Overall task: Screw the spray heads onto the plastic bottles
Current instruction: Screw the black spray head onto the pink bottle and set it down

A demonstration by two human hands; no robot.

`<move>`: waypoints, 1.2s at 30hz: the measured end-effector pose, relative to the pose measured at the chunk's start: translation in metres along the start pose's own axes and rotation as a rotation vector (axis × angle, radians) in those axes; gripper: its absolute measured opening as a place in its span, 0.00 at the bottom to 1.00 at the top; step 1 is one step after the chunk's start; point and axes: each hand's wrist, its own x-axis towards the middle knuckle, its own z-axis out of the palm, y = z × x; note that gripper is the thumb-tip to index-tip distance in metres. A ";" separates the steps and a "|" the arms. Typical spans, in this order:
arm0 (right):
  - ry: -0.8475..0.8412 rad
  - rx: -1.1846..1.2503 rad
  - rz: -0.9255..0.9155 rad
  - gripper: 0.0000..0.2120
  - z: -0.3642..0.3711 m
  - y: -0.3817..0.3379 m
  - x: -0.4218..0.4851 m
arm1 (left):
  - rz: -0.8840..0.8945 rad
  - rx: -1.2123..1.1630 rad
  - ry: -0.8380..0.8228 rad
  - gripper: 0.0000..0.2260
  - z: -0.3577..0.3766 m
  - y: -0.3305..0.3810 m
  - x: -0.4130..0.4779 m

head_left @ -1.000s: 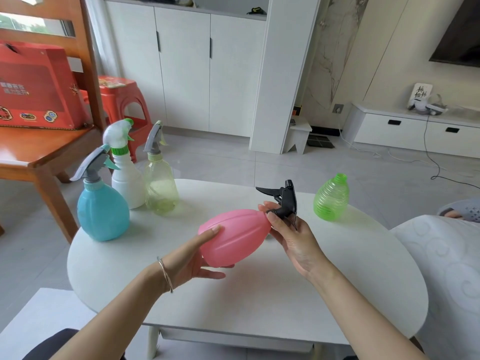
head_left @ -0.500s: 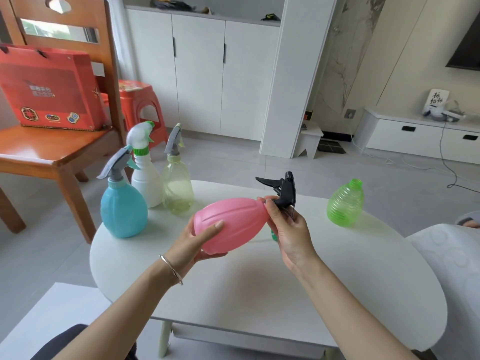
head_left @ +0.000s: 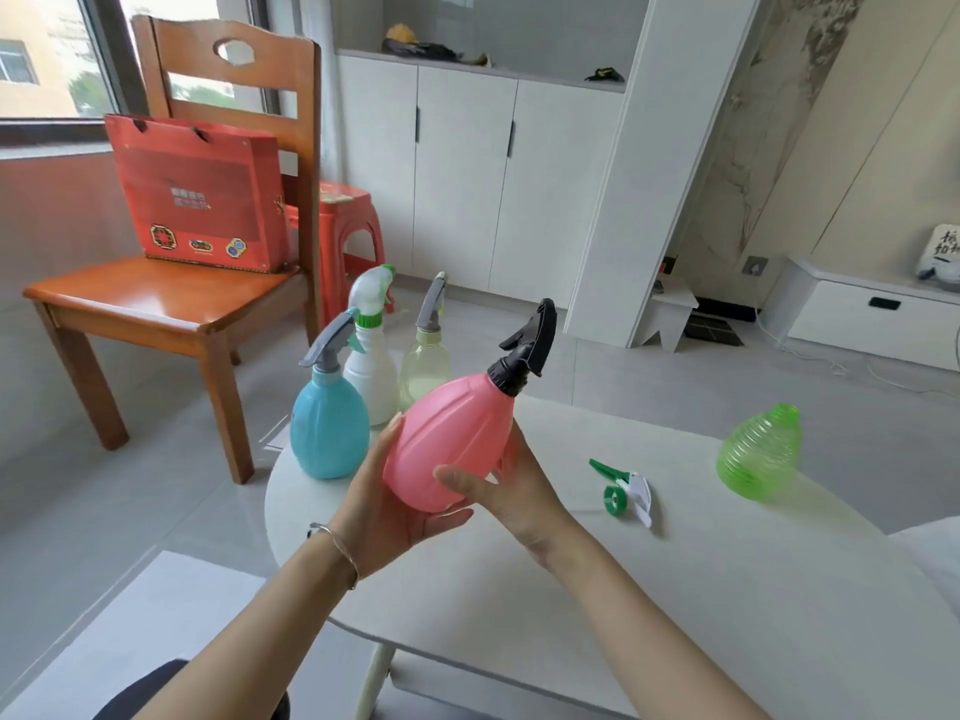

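A pink bottle [head_left: 452, 439] with a black spray head [head_left: 527, 348] on its neck is held above the white table [head_left: 675, 589], tilted with the head up and to the right. My left hand [head_left: 387, 504] cups its base from below and the left. My right hand [head_left: 506, 485] grips its lower right side, thumb across the front. A green and white spray head [head_left: 626, 488] lies loose on the table to the right. Further right a green ribbed bottle [head_left: 758, 452] stands without a head.
A blue bottle [head_left: 327, 433], a white bottle [head_left: 371, 371] and a pale yellow bottle [head_left: 426, 366], each with a spray head on, stand at the table's far left edge. A wooden chair [head_left: 171, 298] with a red box [head_left: 202, 200] stands to the left.
The pink bottle was lying sideways with my right hand on the black head. Now it is tipped more upright, and my right hand has left the head and holds the bottle's body.
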 end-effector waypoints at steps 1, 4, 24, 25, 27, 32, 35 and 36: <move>0.015 -0.006 -0.010 0.38 0.003 0.000 0.002 | 0.009 0.019 0.020 0.35 -0.002 0.002 -0.001; 0.057 -0.009 -0.018 0.39 0.011 0.001 0.008 | 0.079 0.113 0.123 0.30 -0.007 0.012 -0.004; 0.145 -0.338 0.131 0.45 0.061 0.074 0.062 | 0.522 1.073 0.686 0.42 -0.119 0.063 -0.003; 0.147 -0.353 0.129 0.46 0.063 0.075 0.062 | 0.517 1.061 0.672 0.42 -0.121 0.063 -0.002; 0.165 -0.365 0.133 0.47 0.065 0.078 0.064 | 0.513 1.065 0.646 0.40 -0.124 0.063 0.001; 0.165 -0.362 0.137 0.47 0.066 0.079 0.069 | 0.509 1.077 0.620 0.34 -0.128 0.061 0.009; 0.148 -0.347 0.132 0.45 0.064 0.080 0.070 | 0.538 1.118 0.613 0.32 -0.129 0.059 0.012; 0.145 -0.339 0.128 0.44 0.063 0.080 0.071 | 0.537 1.123 0.616 0.32 -0.129 0.059 0.012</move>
